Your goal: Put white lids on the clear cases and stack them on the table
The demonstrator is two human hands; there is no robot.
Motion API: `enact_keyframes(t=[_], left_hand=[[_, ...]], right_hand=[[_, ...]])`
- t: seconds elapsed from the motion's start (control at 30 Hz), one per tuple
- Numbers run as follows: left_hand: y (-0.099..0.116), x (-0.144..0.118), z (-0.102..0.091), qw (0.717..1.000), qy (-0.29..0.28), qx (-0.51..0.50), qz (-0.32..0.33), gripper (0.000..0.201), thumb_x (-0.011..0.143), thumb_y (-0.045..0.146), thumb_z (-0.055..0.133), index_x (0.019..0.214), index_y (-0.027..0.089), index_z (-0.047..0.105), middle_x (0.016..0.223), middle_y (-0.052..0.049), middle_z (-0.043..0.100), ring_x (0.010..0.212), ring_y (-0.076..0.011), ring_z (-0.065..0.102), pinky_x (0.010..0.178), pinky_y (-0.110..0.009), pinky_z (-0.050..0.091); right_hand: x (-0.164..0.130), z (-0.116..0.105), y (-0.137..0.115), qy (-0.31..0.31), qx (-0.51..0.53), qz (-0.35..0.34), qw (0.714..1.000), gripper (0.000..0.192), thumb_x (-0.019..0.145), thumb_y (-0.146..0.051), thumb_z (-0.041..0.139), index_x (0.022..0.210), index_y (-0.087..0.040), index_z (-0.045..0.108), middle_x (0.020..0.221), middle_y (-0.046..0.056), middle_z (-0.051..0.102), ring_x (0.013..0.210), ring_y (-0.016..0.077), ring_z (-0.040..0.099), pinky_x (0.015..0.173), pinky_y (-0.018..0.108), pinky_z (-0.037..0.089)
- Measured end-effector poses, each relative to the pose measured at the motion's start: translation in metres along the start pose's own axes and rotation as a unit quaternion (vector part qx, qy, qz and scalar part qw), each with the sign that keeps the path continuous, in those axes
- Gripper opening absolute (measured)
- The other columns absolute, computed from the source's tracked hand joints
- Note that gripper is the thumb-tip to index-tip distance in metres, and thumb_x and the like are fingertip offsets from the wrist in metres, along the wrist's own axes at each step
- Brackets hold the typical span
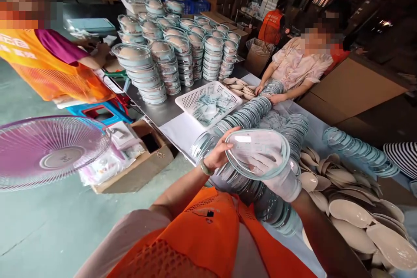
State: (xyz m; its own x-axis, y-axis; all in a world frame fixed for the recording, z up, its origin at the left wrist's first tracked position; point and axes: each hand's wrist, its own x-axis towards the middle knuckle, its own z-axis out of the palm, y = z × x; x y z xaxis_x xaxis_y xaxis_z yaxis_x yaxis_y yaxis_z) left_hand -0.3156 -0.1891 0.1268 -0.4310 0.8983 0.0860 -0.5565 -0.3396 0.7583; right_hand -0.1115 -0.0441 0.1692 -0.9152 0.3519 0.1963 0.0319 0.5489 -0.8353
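Hands (221, 153) (282, 182) hold a glossy, clear oval shell (252, 142).

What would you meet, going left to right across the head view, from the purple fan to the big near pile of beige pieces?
Purple fan → floor carton → white basket → held clear shell → big beige pile.

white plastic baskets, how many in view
2. One basket, holding small packets, sits on the table beyond the left hand; another basket is farther back, behind stacked lidded containers. More may be hidden.
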Motion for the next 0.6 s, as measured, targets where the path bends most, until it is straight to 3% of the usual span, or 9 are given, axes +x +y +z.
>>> enact_keyframes(t=[0.1, 0.17, 0.27, 0.37, 0.43, 0.53, 0.6], left_hand=[[-0.01, 0.001, 0.001, 1.0, 0.008, -0.022, -0.018, 0.088, 0.07, 0.059, 0.078, 0.147, 0.02, 0.059, 0.137, -0.012, 0.073, 0.131, -0.0395, 0.065, 0.114, -0.054, 0.051], [-0.018, 0.004, 0.003, 0.996, 0.008, -0.051, -0.07, 0.075, 0.076, 0.057, 0.077, 0.138, 0.017, 0.065, 0.13, -0.013, 0.076, 0.129, -0.0388, 0.067, 0.113, -0.053, 0.052], [-0.031, 0.015, 0.009, 0.978, 0.002, -0.079, -0.194, 0.061, 0.089, 0.062, 0.065, 0.121, 0.011, 0.073, 0.114, -0.017, 0.08, 0.119, -0.0387, 0.072, 0.108, -0.053, 0.056], [-0.047, 0.022, 0.018, 0.958, -0.012, -0.085, -0.274, 0.071, 0.096, 0.07, 0.052, 0.125, 0.008, 0.073, 0.109, -0.02, 0.081, 0.112, -0.038, 0.075, 0.102, -0.053, 0.059], [-0.06, 0.021, 0.025, 0.955, -0.008, -0.064, -0.29, 0.079, 0.096, 0.077, 0.05, 0.142, 0.014, 0.066, 0.123, -0.019, 0.078, 0.112, -0.0364, 0.075, 0.098, -0.054, 0.061], [-0.088, 0.012, 0.039, 0.969, -0.012, 0.011, -0.246, 0.091, 0.087, 0.075, 0.072, 0.161, 0.029, 0.047, 0.151, -0.013, 0.065, 0.12, -0.0325, 0.072, 0.101, -0.05, 0.06], [-0.11, 0.008, 0.051, 0.977, -0.027, 0.053, -0.206, 0.1, 0.076, 0.057, 0.092, 0.161, 0.029, 0.046, 0.15, -0.012, 0.065, 0.125, -0.0301, 0.069, 0.106, -0.044, 0.057]], right_hand=[[-0.003, -0.002, 0.007, -0.043, -0.158, -0.081, 0.983, 0.013, 0.088, -0.031, 0.081, 0.099, -0.039, 0.081, 0.111, -0.001, 0.083, 0.122, 0.0312, 0.072, 0.134, 0.058, 0.03], [-0.013, -0.004, 0.017, -0.044, -0.25, -0.137, 0.958, 0.011, 0.094, -0.031, 0.076, 0.102, -0.036, 0.081, 0.113, 0.001, 0.083, 0.123, 0.0296, 0.072, 0.128, 0.057, 0.04], [-0.042, -0.004, 0.035, -0.002, -0.291, -0.144, 0.946, 0.012, 0.098, -0.033, 0.072, 0.106, -0.035, 0.081, 0.111, 0.004, 0.083, 0.115, 0.0269, 0.074, 0.115, 0.051, 0.053], [-0.074, 0.003, 0.046, 0.09, -0.292, -0.066, 0.95, 0.012, 0.095, -0.042, 0.076, 0.101, -0.033, 0.082, 0.094, 0.006, 0.081, 0.099, 0.0262, 0.076, 0.102, 0.046, 0.059], [-0.09, 0.013, 0.048, 0.212, -0.241, 0.041, 0.946, 0.026, 0.083, -0.05, 0.085, 0.096, -0.028, 0.082, 0.086, 0.008, 0.078, 0.091, 0.0267, 0.075, 0.095, 0.044, 0.061], [-0.101, 0.031, 0.048, 0.41, -0.103, 0.178, 0.888, 0.046, 0.081, -0.06, 0.08, 0.106, -0.021, 0.077, 0.093, 0.009, 0.078, 0.088, 0.0261, 0.074, 0.083, 0.04, 0.063], [-0.105, 0.038, 0.048, 0.47, 0.041, 0.218, 0.854, 0.05, 0.088, -0.063, 0.068, 0.114, -0.021, 0.072, 0.107, 0.011, 0.078, 0.095, 0.0272, 0.075, 0.079, 0.041, 0.064]])
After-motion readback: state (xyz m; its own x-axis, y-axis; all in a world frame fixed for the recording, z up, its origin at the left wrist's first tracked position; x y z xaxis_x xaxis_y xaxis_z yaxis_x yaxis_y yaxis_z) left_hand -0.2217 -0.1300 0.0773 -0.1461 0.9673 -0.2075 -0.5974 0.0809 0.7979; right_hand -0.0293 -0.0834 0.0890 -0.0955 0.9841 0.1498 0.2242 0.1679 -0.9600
